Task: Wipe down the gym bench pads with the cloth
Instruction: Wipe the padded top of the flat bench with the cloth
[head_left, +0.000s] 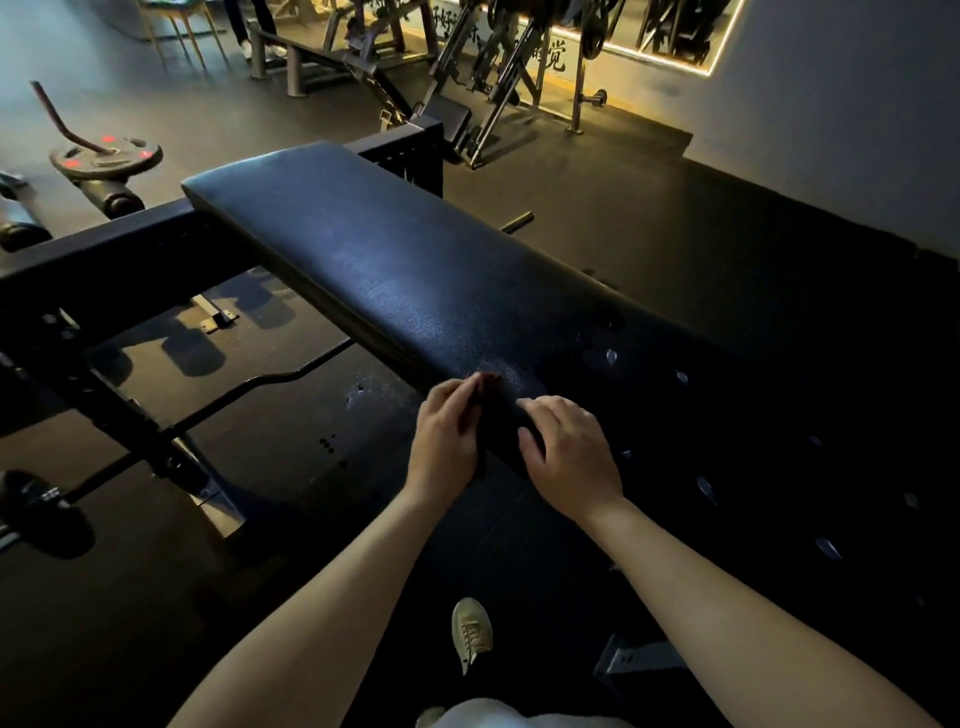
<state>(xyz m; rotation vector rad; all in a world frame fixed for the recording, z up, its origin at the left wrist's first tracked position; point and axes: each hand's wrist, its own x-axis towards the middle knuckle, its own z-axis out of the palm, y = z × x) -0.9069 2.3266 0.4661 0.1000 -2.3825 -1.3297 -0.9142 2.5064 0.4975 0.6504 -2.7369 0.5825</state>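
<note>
A long black leather bench pad runs from the upper left toward me. At its near end a dark cloth lies between my hands, hard to tell from the pad in the dim light. My left hand pinches the cloth's left edge with curled fingers at the pad's near corner. Just right of it, my right hand rests on the cloth with fingers bent over it.
A black steel frame crosses under the pad on the left. A weight plate sits on a bar at the far left, and a curl bar lies on the floor below. Machines stand at the back. My shoe is on the dark floor.
</note>
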